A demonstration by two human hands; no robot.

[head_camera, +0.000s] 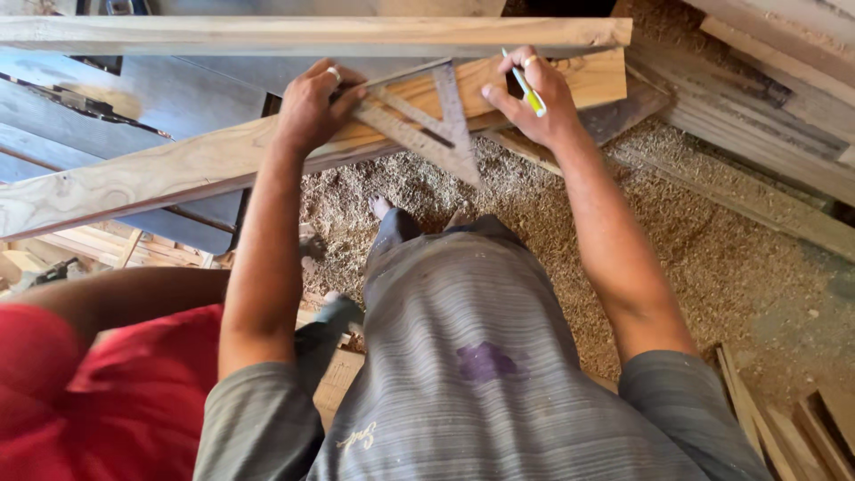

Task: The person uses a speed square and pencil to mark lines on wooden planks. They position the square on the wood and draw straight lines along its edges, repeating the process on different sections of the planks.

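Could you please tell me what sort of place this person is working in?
Most likely a woodworking shop or sawmill: sawdust covers the floor, planks are stacked around, and the left hand presses a metal square on a long board.

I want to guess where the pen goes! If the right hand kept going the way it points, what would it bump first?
The right hand with the green-and-white pen points away from the body. Probably it would meet the long wooden board just beyond the plank first, though depth is unclear.

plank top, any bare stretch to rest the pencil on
Bare stretch: the plank left of the left hand. Crowded: between the hands, where the metal square lies, and under the right hand holding the pencil.
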